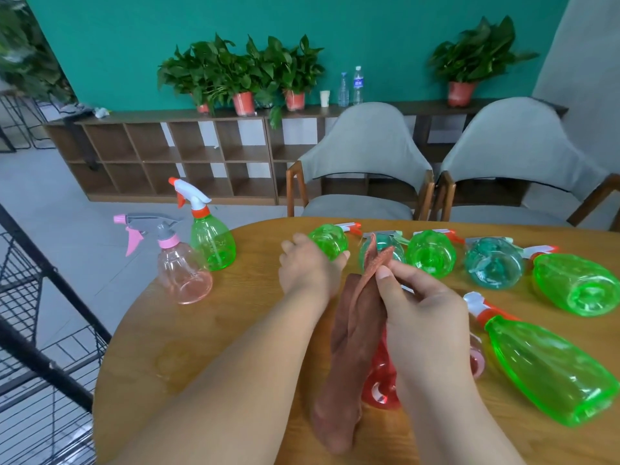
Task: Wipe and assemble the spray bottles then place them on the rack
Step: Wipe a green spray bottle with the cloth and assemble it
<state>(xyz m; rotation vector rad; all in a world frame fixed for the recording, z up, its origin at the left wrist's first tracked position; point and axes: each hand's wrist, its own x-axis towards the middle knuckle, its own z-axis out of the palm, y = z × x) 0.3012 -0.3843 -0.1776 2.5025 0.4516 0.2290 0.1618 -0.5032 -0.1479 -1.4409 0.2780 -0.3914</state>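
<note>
My left hand [307, 265] reaches across the wooden table [208, 330] and curls its fingers round a round green bottle [330, 239] lying on its side. My right hand [426, 303] pinches a brown cloth [352, 330] that hangs down to the table. Under the cloth lies a red bottle [380, 384], partly hidden. Upright at the table's left stand an assembled pink bottle [183, 263] and an assembled green bottle [211, 236]. Several more green and teal bottles lie on the right, among them a large green one [550, 367].
A black wire rack [37, 330] stands left of the table. Two grey chairs [365, 162] face me across the table. Behind them a low wooden shelf [174, 152] carries potted plants and two water bottles.
</note>
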